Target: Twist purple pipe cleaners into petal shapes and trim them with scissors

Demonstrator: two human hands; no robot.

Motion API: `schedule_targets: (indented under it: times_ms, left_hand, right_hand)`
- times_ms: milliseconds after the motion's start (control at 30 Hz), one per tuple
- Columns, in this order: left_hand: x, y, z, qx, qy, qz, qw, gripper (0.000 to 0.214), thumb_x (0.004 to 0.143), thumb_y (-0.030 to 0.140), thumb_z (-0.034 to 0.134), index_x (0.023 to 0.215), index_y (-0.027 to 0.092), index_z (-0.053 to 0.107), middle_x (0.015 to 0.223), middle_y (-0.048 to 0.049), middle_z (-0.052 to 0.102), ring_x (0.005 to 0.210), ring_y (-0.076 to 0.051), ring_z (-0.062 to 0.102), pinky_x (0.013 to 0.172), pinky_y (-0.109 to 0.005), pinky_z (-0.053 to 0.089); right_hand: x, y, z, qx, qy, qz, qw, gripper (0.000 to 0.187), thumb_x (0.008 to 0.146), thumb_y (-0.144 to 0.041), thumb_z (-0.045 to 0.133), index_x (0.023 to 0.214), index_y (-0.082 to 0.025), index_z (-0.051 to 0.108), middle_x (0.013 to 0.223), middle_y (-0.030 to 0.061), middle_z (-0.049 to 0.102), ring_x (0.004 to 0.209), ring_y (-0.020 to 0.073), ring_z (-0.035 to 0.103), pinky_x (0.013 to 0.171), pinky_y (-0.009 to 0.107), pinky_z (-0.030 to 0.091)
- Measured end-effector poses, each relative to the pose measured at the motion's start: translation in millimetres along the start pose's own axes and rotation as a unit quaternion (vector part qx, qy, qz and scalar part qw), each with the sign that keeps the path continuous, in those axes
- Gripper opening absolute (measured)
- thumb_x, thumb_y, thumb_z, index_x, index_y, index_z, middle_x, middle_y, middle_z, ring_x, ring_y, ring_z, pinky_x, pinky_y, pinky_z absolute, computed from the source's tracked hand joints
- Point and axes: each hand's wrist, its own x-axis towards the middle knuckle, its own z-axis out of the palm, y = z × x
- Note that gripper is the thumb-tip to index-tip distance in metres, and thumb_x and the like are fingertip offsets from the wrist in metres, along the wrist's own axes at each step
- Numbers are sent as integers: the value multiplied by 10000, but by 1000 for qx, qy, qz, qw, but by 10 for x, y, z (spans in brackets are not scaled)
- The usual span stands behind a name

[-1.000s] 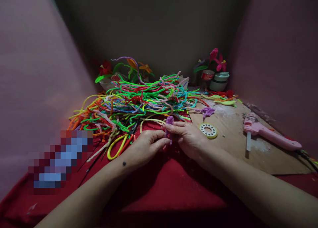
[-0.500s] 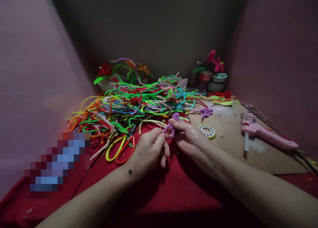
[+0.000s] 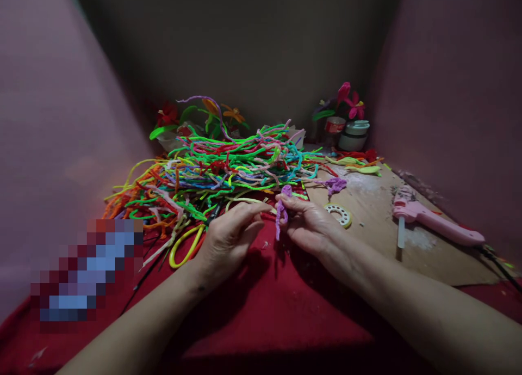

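Observation:
Pinched between the thumb and fingers of my right hand (image 3: 312, 222) is a purple fuzzy pipe cleaner piece (image 3: 280, 217). Its rounded top pokes up above my thumb, and a strand hangs below. My left hand (image 3: 232, 234) is just to the left, its index finger stretched towards the piece; whether the fingertip touches it I cannot tell. The lower fingers of that hand are partly hidden. Behind my left wrist lie scissors with a yellow handle loop (image 3: 185, 247), their red loop mostly covered. A second purple pipe cleaner shape (image 3: 336, 185) rests on the board.
A large heap of colourful pipe cleaners (image 3: 240, 163) spreads behind my hands. On the brown board (image 3: 371, 255) at right are a pink glue gun (image 3: 436, 217) and a round white-yellow spool (image 3: 338, 215). Pipe cleaner flowers (image 3: 354, 105) and a lidded jar (image 3: 354, 135) stand at the back.
My left fingers have come off the purple strand and opened out, the hand shifting left over the scissors. The strand now hangs straighter from my right hand, which stays nearly in place.

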Motion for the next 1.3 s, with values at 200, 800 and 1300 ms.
schedule_targets:
  times_ms: [200,800,1300]
  left_hand:
    - [-46,-122,110,13,-15,14,1000,189,777,218,541,927,266,645,923,-22,602,831,-135,561,713,-224,456]
    - [15,-21,-61,-6,-124,34,992,201,854,222,402,911,203,594,864,-42,616,768,-129,556,720,-232,434]
    - [46,36,-243,214,-103,124,964,128,840,176,422,773,154,529,762,-30,506,623,-95,461,547,-198,346]
  right_hand:
    - [-57,70,5,-25,-28,36,999,181,736,-34,524,593,-106,608,535,5,570,490,75,490,500,201,377]
    - [-58,146,-62,-124,-78,40,988,29,624,-94,645,641,-114,634,579,1,584,506,80,498,460,196,368]
    - [-114,123,-24,-364,-83,-30,927,59,613,-163,617,608,-114,584,434,-18,519,337,66,448,337,176,362]
